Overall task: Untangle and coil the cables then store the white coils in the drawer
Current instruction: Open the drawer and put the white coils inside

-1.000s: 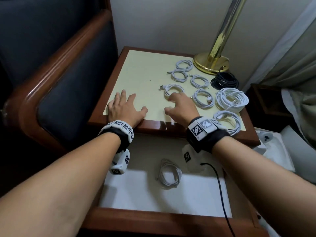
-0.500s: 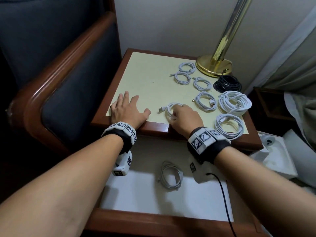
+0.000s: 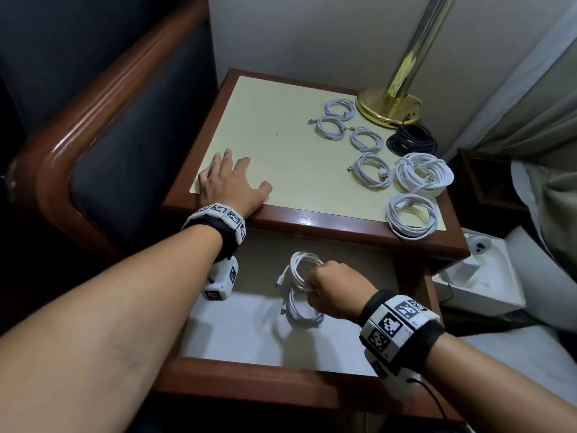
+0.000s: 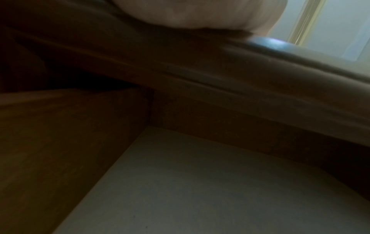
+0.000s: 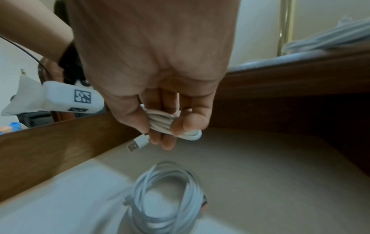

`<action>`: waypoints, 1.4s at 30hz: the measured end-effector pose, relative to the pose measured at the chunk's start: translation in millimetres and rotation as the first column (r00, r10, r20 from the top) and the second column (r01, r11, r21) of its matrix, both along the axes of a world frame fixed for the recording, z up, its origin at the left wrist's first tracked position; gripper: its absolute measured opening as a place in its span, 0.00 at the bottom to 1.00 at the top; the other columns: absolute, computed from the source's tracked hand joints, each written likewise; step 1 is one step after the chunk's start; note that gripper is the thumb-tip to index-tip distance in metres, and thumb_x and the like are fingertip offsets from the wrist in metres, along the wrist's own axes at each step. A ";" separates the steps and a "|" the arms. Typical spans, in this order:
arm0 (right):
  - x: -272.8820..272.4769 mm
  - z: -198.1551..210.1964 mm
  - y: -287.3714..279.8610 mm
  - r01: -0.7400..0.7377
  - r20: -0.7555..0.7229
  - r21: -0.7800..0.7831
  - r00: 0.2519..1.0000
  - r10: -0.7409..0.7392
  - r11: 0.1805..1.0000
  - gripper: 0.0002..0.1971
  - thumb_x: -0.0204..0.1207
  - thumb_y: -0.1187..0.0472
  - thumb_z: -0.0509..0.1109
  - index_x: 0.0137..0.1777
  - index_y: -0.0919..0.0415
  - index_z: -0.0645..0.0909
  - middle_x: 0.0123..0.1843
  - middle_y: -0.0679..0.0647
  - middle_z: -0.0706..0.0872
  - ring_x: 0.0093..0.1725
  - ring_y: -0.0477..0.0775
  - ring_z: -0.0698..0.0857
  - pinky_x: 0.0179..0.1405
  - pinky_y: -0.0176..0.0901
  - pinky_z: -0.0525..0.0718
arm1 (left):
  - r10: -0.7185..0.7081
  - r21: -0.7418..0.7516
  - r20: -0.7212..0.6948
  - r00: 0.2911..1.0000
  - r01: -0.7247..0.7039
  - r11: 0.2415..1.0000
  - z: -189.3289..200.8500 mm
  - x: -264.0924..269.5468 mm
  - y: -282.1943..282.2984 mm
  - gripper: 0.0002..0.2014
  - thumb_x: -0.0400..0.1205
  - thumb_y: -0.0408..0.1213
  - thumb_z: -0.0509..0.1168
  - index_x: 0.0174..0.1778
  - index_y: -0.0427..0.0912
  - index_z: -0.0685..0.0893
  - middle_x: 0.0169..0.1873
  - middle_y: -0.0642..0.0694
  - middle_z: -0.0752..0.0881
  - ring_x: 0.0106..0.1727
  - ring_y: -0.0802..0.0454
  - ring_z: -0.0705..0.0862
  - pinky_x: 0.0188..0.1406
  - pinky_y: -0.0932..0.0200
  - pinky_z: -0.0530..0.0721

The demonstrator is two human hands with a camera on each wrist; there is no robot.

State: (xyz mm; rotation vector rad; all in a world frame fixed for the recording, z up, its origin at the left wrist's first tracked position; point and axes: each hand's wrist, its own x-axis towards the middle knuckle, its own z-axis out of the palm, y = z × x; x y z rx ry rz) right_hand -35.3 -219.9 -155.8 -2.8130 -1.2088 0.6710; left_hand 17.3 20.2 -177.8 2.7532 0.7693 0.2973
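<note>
My right hand (image 3: 324,289) hangs over the open drawer (image 3: 237,332) and pinches a small white cable coil (image 3: 301,270) between thumb and fingers; its USB plug (image 5: 136,143) dangles free. Right below it another white coil (image 3: 301,310) lies on the drawer's white floor, seen large in the right wrist view as a coil (image 5: 166,197). My left hand (image 3: 229,182) rests flat with straight fingers on the nightstand top (image 3: 281,151) near its front left corner. Several more white coils (image 3: 373,168) lie on the top's right half.
A black cable coil (image 3: 412,140) sits beside the brass lamp base (image 3: 388,107) at the back right. A dark upholstered chair with a wooden arm (image 3: 62,157) stands to the left. A white box (image 3: 477,276) lies on the floor at the right.
My right hand picked a white coil off the nightstand's front edge and carried it down over the drawer. The left hand has stayed in place.
</note>
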 end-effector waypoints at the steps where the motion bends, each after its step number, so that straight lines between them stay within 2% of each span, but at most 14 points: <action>1: 2.2 -3.4 -0.9 0.029 -0.008 -0.026 1.000 -0.029 0.999 0.04 0.73 0.61 0.64 0.39 0.57 0.80 0.47 0.61 0.84 0.47 0.66 0.84 0.37 0.42 0.69 | 0.000 -0.003 0.000 1.000 0.000 1.000 0.2 0.0 0.0 0.35 0.73 0.63 0.57 0.78 0.57 0.69 0.84 0.45 0.59 0.85 0.47 0.54 0.80 0.48 0.53; 4: 12.4 -14.5 -1.8 0.106 -0.050 -0.089 0.993 -0.111 0.990 0.09 0.76 0.62 0.64 0.51 0.60 0.84 0.53 0.63 0.85 0.53 0.66 0.84 0.41 0.42 0.72 | 0.001 -0.010 0.007 1.000 -0.001 1.000 0.7 -0.1 0.0 0.35 0.73 0.62 0.58 0.78 0.57 0.70 0.84 0.45 0.60 0.85 0.48 0.54 0.80 0.49 0.52; 7: 18.9 -21.3 -2.9 0.145 -0.139 -0.124 0.977 -0.161 0.982 0.11 0.77 0.59 0.65 0.57 0.56 0.83 0.57 0.61 0.85 0.54 0.65 0.84 0.42 0.42 0.73 | -0.001 -0.004 0.013 1.000 0.001 1.000 0.6 -0.2 -0.5 0.35 0.73 0.62 0.58 0.77 0.57 0.70 0.84 0.45 0.60 0.85 0.47 0.54 0.79 0.49 0.53; 11: 25.0 -16.7 -1.1 0.110 -0.164 -0.100 0.979 -0.125 0.989 0.09 0.75 0.48 0.69 0.45 0.51 0.83 0.49 0.59 0.87 0.47 0.61 0.85 0.40 0.43 0.78 | -0.003 0.006 0.019 1.000 0.003 1.000 0.3 0.4 -0.1 0.34 0.73 0.62 0.59 0.77 0.57 0.70 0.84 0.45 0.60 0.85 0.47 0.55 0.79 0.48 0.54; 14: 37.4 10.6 4.1 0.201 -0.143 0.123 0.973 -0.183 0.972 0.10 0.75 0.48 0.70 0.37 0.52 0.81 0.38 0.53 0.85 0.40 0.53 0.83 0.41 0.41 0.78 | -0.003 0.013 0.022 1.000 0.003 1.000 -0.1 0.7 0.3 0.34 0.74 0.62 0.58 0.77 0.57 0.70 0.84 0.45 0.61 0.85 0.47 0.55 0.79 0.48 0.54; 16: 50.5 33.0 7.9 0.289 -0.116 0.330 0.957 -0.265 0.899 0.08 0.76 0.54 0.71 0.38 0.56 0.84 0.36 0.52 0.85 0.39 0.52 0.81 0.41 0.42 0.78 | -0.003 0.014 0.022 1.000 0.003 1.000 -0.4 0.8 0.4 0.34 0.74 0.62 0.58 0.77 0.57 0.70 0.84 0.46 0.61 0.85 0.47 0.55 0.79 0.48 0.54; 18: 67.4 51.8 10.4 0.348 -0.066 0.510 0.928 -0.368 0.787 0.07 0.75 0.58 0.70 0.40 0.59 0.86 0.38 0.53 0.88 0.41 0.52 0.83 0.44 0.43 0.80 | -0.003 0.016 0.022 1.000 0.002 1.000 -0.7 0.9 0.3 0.34 0.74 0.62 0.58 0.77 0.57 0.70 0.84 0.46 0.60 0.85 0.47 0.55 0.79 0.48 0.54; 20: 88.2 61.3 11.1 0.397 -0.022 0.570 0.882 -0.470 0.719 0.08 0.75 0.58 0.68 0.48 0.60 0.86 0.47 0.54 0.89 0.49 0.53 0.84 0.51 0.45 0.81 | -0.002 0.017 0.020 1.000 0.002 1.000 -0.8 0.7 0.0 0.34 0.74 0.62 0.58 0.78 0.57 0.70 0.84 0.46 0.60 0.85 0.48 0.55 0.80 0.48 0.54; 22: 108.8 62.5 11.1 0.473 -0.003 0.501 0.839 -0.544 0.725 0.14 0.75 0.57 0.67 0.59 0.61 0.81 0.58 0.56 0.85 0.58 0.57 0.81 0.56 0.47 0.79 | -0.001 0.019 0.022 1.000 0.000 1.000 -0.9 0.3 -0.1 0.34 0.74 0.62 0.58 0.78 0.57 0.70 0.84 0.46 0.60 0.85 0.48 0.55 0.79 0.48 0.54; 26: 126.8 54.1 12.1 0.589 -0.056 0.356 0.789 -0.612 0.726 0.19 0.72 0.58 0.69 0.60 0.65 0.72 0.56 0.61 0.80 0.51 0.61 0.79 0.43 0.45 0.72 | 0.000 0.022 0.022 1.000 0.000 1.000 -1.5 -0.1 0.2 0.34 0.74 0.63 0.58 0.78 0.57 0.70 0.84 0.46 0.60 0.85 0.48 0.55 0.79 0.49 0.54; 32: 113.4 34.6 10.1 0.597 -0.074 0.373 0.782 -0.619 0.710 0.30 0.68 0.60 0.71 0.71 0.64 0.67 0.71 0.61 0.69 0.57 0.63 0.79 0.53 0.51 0.79 | 0.003 0.012 0.014 1.000 -0.003 1.000 -0.6 -0.5 -0.5 0.34 0.74 0.63 0.59 0.78 0.58 0.70 0.84 0.47 0.60 0.85 0.49 0.54 0.79 0.48 0.53; 36: 97.4 33.3 5.7 0.546 0.025 0.310 0.814 -0.580 0.779 0.26 0.74 0.56 0.68 0.72 0.61 0.69 0.67 0.60 0.68 0.58 0.67 0.80 0.56 0.52 0.78 | 0.004 0.002 0.030 1.000 -0.005 1.000 0.8 -1.6 -1.5 0.33 0.75 0.61 0.60 0.77 0.57 0.71 0.84 0.47 0.60 0.85 0.49 0.54 0.79 0.48 0.54; 39: 90.4 31.0 4.6 0.488 0.090 0.300 0.841 -0.534 0.820 0.15 0.76 0.56 0.66 0.60 0.60 0.78 0.62 0.59 0.72 0.54 0.66 0.81 0.52 0.50 0.78 | 0.007 0.001 0.036 0.999 -0.007 1.000 0.8 -1.7 -1.7 0.33 0.75 0.61 0.61 0.77 0.57 0.71 0.84 0.47 0.61 0.85 0.49 0.55 0.79 0.48 0.55; 42: 86.4 28.4 3.8 0.432 0.069 0.345 0.874 -0.482 0.833 0.08 0.77 0.57 0.68 0.50 0.60 0.80 0.62 0.58 0.75 0.57 0.64 0.80 0.47 0.43 0.71 | 0.005 -0.005 0.043 0.999 -0.005 1.000 0.7 -1.6 -1.3 0.33 0.75 0.61 0.61 0.77 0.57 0.72 0.84 0.47 0.61 0.85 0.49 0.55 0.78 0.48 0.55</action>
